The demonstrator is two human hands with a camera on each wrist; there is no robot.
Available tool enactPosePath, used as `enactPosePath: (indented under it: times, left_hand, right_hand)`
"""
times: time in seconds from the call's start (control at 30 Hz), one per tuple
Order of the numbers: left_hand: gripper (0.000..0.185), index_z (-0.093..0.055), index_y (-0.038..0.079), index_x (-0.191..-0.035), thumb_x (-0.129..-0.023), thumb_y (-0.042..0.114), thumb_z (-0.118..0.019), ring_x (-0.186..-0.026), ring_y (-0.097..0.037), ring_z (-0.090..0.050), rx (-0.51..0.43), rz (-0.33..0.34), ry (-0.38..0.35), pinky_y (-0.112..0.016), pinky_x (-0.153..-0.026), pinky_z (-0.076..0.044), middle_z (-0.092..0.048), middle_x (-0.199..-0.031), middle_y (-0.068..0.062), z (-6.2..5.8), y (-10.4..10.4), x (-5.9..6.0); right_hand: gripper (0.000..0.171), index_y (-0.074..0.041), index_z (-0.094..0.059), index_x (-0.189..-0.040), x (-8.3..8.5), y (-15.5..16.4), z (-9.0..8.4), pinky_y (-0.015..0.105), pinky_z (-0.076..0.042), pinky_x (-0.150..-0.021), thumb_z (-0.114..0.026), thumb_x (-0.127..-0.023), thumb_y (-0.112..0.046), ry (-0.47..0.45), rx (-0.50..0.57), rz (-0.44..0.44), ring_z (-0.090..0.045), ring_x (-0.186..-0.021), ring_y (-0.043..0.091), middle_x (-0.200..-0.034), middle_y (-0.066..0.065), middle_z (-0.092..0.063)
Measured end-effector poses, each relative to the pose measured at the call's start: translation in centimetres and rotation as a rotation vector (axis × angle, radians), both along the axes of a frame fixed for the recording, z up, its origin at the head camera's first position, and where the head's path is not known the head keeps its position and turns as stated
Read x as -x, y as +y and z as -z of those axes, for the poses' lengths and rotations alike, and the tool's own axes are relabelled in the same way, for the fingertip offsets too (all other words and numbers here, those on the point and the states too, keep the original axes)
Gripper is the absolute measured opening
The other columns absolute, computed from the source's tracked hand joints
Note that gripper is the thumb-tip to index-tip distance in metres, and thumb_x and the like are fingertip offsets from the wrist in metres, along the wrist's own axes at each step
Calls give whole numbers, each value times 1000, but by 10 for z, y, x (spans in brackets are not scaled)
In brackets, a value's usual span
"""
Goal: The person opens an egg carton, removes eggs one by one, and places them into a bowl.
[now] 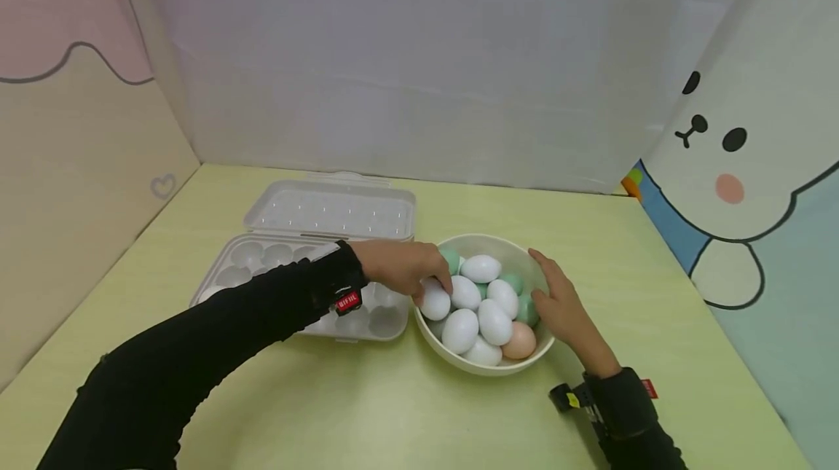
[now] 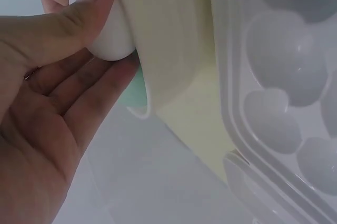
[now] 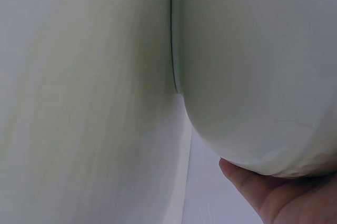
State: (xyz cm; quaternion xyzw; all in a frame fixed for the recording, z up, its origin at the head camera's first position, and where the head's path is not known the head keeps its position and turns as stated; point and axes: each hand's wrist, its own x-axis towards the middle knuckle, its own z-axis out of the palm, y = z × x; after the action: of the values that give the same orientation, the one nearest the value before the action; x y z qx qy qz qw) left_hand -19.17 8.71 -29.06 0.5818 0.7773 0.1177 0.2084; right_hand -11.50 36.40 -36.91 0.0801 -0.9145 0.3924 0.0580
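At the left side of the cream bowl (image 1: 438, 353), my left hand (image 1: 403, 266) pinches a white egg (image 1: 435, 300) between thumb and fingers. In the left wrist view the thumb lies over the egg (image 2: 113, 37), close to the bowl's wall (image 2: 168, 40). My right hand (image 1: 562, 306) holds the bowl by its right rim, and in the right wrist view a finger (image 3: 239, 176) touches the bowl's outside (image 3: 247, 77). Several white eggs (image 1: 494, 322) fill the bowl, with green eggs (image 1: 527, 310) and a peach-coloured egg (image 1: 520, 341) among them.
A pale egg carton (image 1: 387, 331) with round hollows lies left of the bowl, its lid (image 1: 331, 208) folded back behind it. My left forearm (image 1: 229, 346) crosses over the carton. Behind the yellow table (image 1: 419, 419) stands a white wall (image 1: 406, 62).
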Motion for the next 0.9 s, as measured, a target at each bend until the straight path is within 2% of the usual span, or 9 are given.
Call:
enactPosePath:
  times: [0.17,0.3,0.43,0.63,0.77,0.9]
  left_hand:
    - [40,-69,5,-113,-74,-4,-75,-103,-16,-55,-9,-12,52,-22,-90,-41,-65,-111,-4,0,-1,0]
    - [40,-69,6,-116,-77,0,-76,-103,-18,-51,-6,-18,92,-24,-89,-41,-61,-110,-5,1,-5,-1]
    - [38,-67,5,-119,-81,0,-72,-102,-18,-50,-27,-4,83,-25,-90,-41,-58,-109,-5,4,-10,0]
    - [34,-65,3,-117,-84,-7,-61,-104,-20,-53,-129,6,76,-28,-94,-41,-59,-111,-7,6,-24,1]
    - [35,-63,3,-119,-86,-6,-59,-109,-22,-53,-145,-73,81,-32,-96,-41,-58,-115,-7,0,-49,1]
    - [34,-63,6,-119,-87,-2,-62,-106,-22,-57,-115,-213,78,-35,-91,-45,-61,-115,-4,-6,-87,2]
  right_hand:
    - [63,7,-25,-146,1,-2,-2,63,-25,-101,-38,-84,6,5,-5,-2,-26,-132,47,-144,31,-28]
    - [63,6,-24,-146,1,-5,-5,64,-25,-101,-37,-84,6,-9,0,-3,-26,-132,48,-144,31,-28]
    - [63,6,-24,-146,2,-6,-5,64,-25,-101,-37,-85,6,-18,2,-7,-26,-132,48,-144,31,-28]
    - [63,7,-24,-146,3,-4,-3,63,-24,-101,-38,-84,6,-13,-3,-11,-26,-132,48,-144,32,-28]
    - [63,7,-24,-145,2,-4,-3,63,-24,-101,-38,-84,6,-16,-3,-8,-26,-132,48,-143,32,-28]
    - [64,7,-24,-145,1,-3,-4,64,-23,-102,-38,-84,6,-17,-12,-3,-25,-132,49,-144,32,-27]
